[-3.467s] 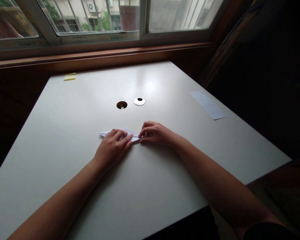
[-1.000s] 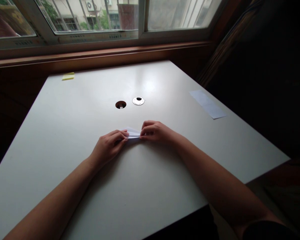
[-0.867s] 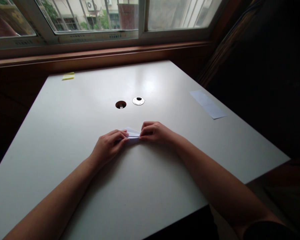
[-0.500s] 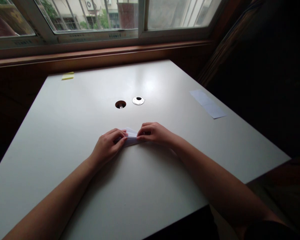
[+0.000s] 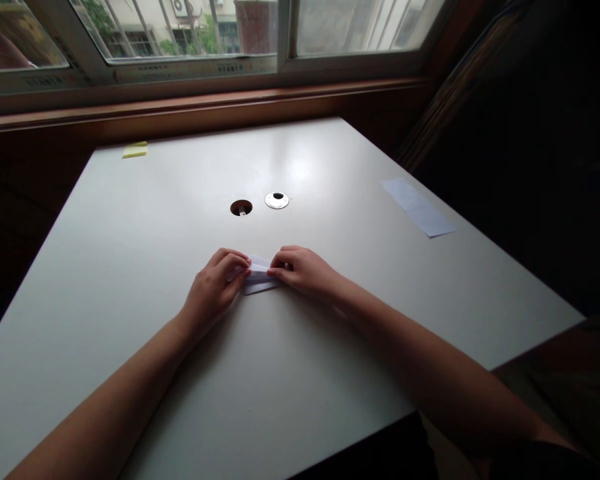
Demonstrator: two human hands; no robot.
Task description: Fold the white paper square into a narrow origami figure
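A small folded white paper [image 5: 259, 279] lies on the white table [image 5: 130, 267] a little in front of me. My left hand [image 5: 215, 287] pinches its left end with curled fingers. My right hand [image 5: 300, 270] pinches its right end, fingertips pressed together. Only a short stretch of the paper shows between the two hands; the rest is hidden under my fingers.
A round cable hole [image 5: 241, 207] and its loose white cap [image 5: 277, 199] sit beyond the hands. A white paper strip [image 5: 419, 207] lies near the right edge. A yellow sticky-note pad [image 5: 135, 151] rests at the far left corner, below the window sill [image 5: 205, 107].
Since the oldest frame the paper has been folded narrower. My hands have drawn closer together, the left going from lying flat to pinching, and the paper's near edge now sticks out below them.
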